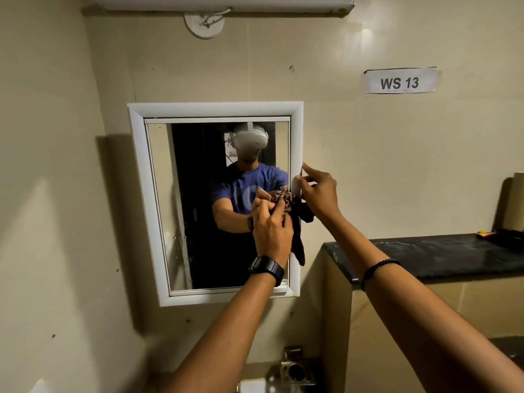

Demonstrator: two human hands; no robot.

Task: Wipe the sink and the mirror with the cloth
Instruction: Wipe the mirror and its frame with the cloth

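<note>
A white-framed mirror [198, 177] hangs on the beige wall. My left hand [270, 225], with a black watch on its wrist, grips a bunched dark patterned cloth [286, 199] and holds it against the right side of the glass. A dark tail of the cloth hangs down over the frame. My right hand [320, 194] pinches the right edge of the mirror frame [296, 143], with its forefinger lying up along the frame. Only a white corner of the sink [253, 386] shows at the bottom edge, below my left forearm.
A black stone counter [439, 251] runs along the wall to the right, with small items at its far end. A metal tap fitting [296, 371] sits low on the wall under the mirror. A "WS 13" paper sign [399, 82] and a tube light [221, 2] are higher up.
</note>
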